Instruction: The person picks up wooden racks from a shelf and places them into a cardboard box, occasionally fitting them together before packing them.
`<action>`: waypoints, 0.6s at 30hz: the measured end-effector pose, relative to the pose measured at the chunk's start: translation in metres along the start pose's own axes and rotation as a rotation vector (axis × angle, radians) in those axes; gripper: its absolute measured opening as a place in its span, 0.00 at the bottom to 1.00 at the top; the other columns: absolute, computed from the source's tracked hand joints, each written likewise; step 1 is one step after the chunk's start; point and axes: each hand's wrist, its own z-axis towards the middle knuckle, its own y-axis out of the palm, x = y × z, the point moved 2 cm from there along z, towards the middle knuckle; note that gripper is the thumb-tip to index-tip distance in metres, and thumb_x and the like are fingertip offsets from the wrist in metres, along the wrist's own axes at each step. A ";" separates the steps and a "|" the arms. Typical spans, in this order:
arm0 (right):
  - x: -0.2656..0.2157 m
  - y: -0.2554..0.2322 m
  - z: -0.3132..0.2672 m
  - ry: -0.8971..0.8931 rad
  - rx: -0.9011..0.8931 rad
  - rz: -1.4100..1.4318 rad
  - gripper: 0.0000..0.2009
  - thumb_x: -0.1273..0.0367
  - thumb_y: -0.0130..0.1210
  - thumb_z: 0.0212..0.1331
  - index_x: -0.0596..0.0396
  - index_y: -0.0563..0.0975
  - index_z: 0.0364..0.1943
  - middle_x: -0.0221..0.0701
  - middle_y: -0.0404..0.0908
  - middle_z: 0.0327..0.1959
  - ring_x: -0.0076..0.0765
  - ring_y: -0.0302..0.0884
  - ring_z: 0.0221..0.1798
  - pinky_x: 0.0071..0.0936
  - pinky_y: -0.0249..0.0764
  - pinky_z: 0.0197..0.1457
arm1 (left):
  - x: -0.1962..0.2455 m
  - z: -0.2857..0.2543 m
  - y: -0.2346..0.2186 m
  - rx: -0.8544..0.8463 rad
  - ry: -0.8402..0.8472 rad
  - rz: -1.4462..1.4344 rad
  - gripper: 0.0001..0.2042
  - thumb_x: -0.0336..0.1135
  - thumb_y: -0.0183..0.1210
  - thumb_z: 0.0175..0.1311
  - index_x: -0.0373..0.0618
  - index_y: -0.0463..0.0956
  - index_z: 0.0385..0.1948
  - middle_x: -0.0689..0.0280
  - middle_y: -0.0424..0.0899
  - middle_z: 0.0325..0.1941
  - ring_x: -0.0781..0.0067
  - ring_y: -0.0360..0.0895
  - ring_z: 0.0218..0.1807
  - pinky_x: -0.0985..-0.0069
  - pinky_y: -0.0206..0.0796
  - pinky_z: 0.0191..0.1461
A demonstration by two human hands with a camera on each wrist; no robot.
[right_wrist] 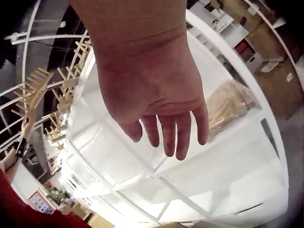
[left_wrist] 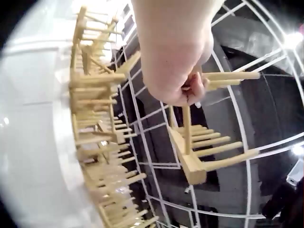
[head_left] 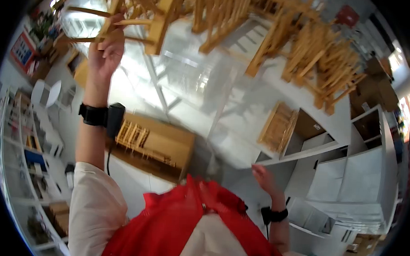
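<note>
My left hand (head_left: 106,55) is raised at the upper left and grips a wooden rack (head_left: 159,27) by one of its thin rods. Seen from the left wrist, the curled fingers (left_wrist: 192,90) wrap that rod, and a row of pegs sticks out from the rack's thick bar (left_wrist: 192,173). Several similar wooden racks (left_wrist: 102,137) stand in a row beside it on the white surface. Low on the right, my right hand (head_left: 264,178) holds nothing. Its fingers hang loosely apart in the right wrist view, near a plastic-wrapped wooden bundle (right_wrist: 230,102).
A white table (head_left: 179,81) carries more racks (head_left: 318,59) along its far side. Below it, a cardboard box (head_left: 168,135) contains slatted wooden pieces. White cabinets (head_left: 344,180) stand at the right, white shelving (head_left: 18,152) at the left.
</note>
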 end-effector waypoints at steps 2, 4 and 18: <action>-0.035 -0.004 0.016 -0.025 -0.129 0.000 0.13 0.72 0.49 0.55 0.60 0.70 0.46 0.38 0.74 0.40 0.35 0.74 0.42 0.27 0.69 0.44 | 0.002 -0.054 0.008 0.141 0.034 0.148 0.18 0.27 0.39 0.62 0.28 0.53 0.53 0.67 0.63 0.29 0.84 0.58 0.19 0.88 0.53 0.19; -0.062 0.001 0.032 -0.051 -0.259 0.029 0.14 0.72 0.49 0.55 0.60 0.70 0.46 0.38 0.74 0.41 0.35 0.74 0.42 0.28 0.69 0.45 | 0.013 -0.135 -0.010 0.211 0.037 0.304 0.18 0.28 0.40 0.62 0.30 0.54 0.53 0.66 0.66 0.33 0.85 0.58 0.16 0.89 0.52 0.15; -0.230 0.219 0.120 -1.112 -0.383 -0.475 0.34 0.63 0.60 0.43 0.49 0.59 0.58 0.38 0.55 0.60 0.44 0.53 0.62 0.53 0.48 0.62 | -0.077 -0.436 0.021 1.397 -0.664 0.935 0.18 0.44 0.38 0.67 0.40 0.72 0.42 0.74 0.71 0.22 0.87 0.63 0.20 0.88 0.50 0.19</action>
